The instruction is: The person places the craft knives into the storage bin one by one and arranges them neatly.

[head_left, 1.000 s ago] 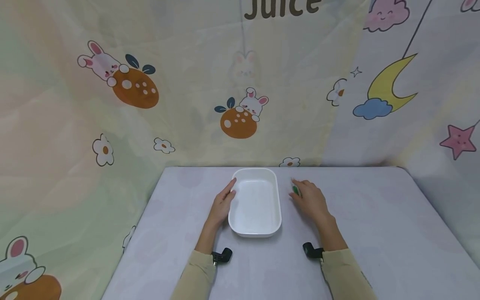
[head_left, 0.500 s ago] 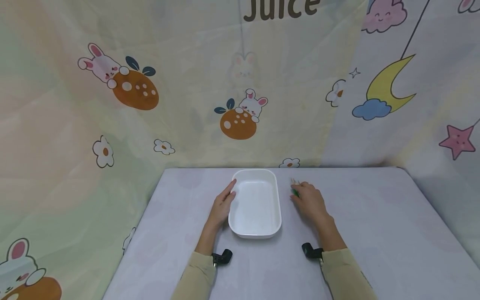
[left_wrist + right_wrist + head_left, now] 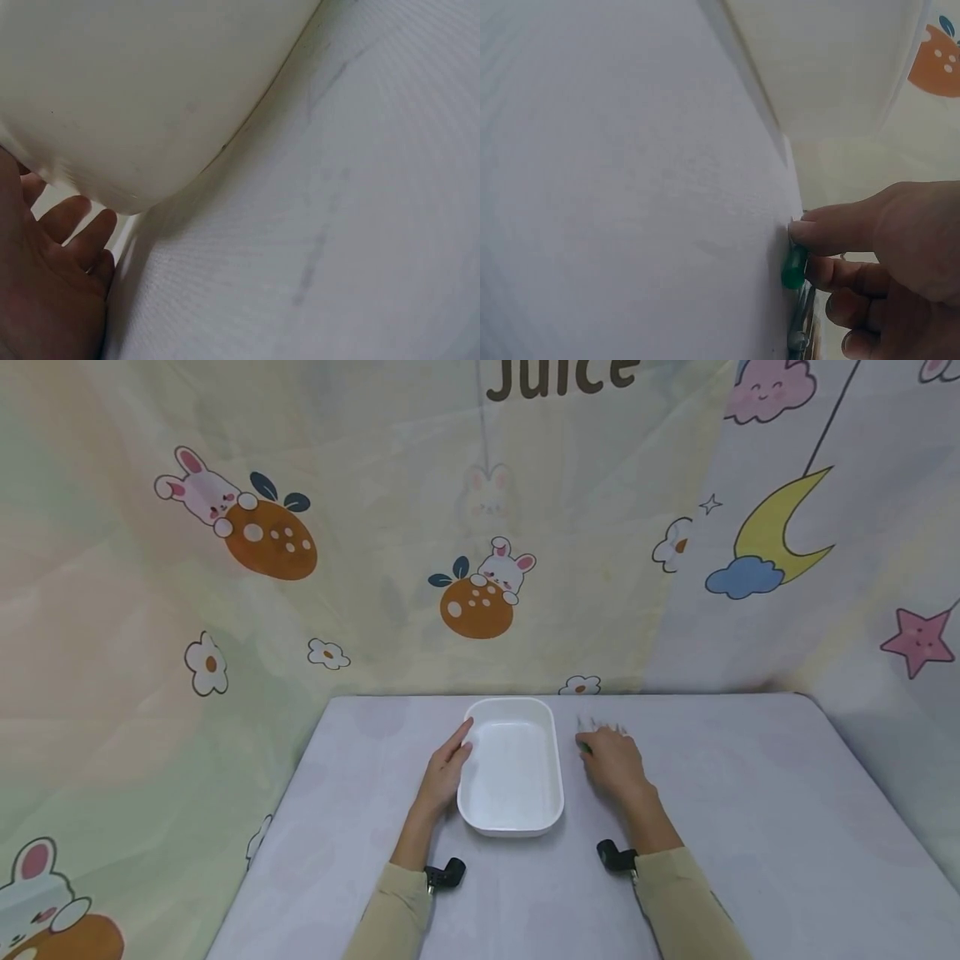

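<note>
A white rectangular tray [image 3: 510, 827] with rounded corners stands on the table. My left hand [image 3: 442, 770] holds its left side, index and thumb tips at the rim; in the left wrist view, bent fingers [image 3: 91, 237] lie by its outer wall. Right of the tray, my right hand [image 3: 617, 766] is low over the table. In the right wrist view its thumb and a finger pinch a small green rounded piece [image 3: 795, 268], whose kind is unclear. Shiny slender pieces [image 3: 801, 322] lie under the other fingers. Beyond the knuckles, thin pale tips [image 3: 596, 724] show, blurred.
The table [image 3: 750, 827] wears a pale cloth. A printed fabric backdrop [image 3: 375, 602] rises behind its far edge and along both sides. A small black camera sits on each wrist, the left camera [image 3: 447, 872] and the right camera [image 3: 617, 857].
My right hand has shifted slightly to the left and turned; less of the green piece shows in the head view, and more thin tips show beyond the knuckles. Left hand and tray stay put.
</note>
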A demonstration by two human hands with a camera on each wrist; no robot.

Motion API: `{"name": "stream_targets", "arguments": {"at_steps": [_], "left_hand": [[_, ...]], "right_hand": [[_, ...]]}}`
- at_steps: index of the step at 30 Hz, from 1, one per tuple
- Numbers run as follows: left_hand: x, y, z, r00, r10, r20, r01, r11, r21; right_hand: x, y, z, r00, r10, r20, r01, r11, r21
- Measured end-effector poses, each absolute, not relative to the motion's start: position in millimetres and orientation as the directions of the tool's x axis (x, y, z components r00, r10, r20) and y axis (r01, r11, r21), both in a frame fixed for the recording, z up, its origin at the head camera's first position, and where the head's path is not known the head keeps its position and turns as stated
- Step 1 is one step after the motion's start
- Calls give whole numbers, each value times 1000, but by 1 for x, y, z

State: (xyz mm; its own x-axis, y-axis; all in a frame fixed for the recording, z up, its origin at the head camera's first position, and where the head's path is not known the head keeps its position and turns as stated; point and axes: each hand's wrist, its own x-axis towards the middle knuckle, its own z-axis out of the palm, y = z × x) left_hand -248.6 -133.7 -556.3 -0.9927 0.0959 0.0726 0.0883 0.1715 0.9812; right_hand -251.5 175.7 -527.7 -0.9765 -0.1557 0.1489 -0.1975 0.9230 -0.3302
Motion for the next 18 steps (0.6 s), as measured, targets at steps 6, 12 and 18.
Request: {"name": "stream_targets", "arguments": {"at_steps": [6,12,18], "left_hand": [[-249,-134,-556,-993,94,64,81,185,979],[-249,-134,-557,-993,97,72,88,182,979],[-248,-134,-557,-993,93,69,85,175,981]], "right_hand": [[-250,173,-525,-982,-143,120,-177,914,-366],[-249,173,-527,-981,-144,128,-183,901,-393],[-246,174,-525,-989,-103,108,-143,862,-486]]}}
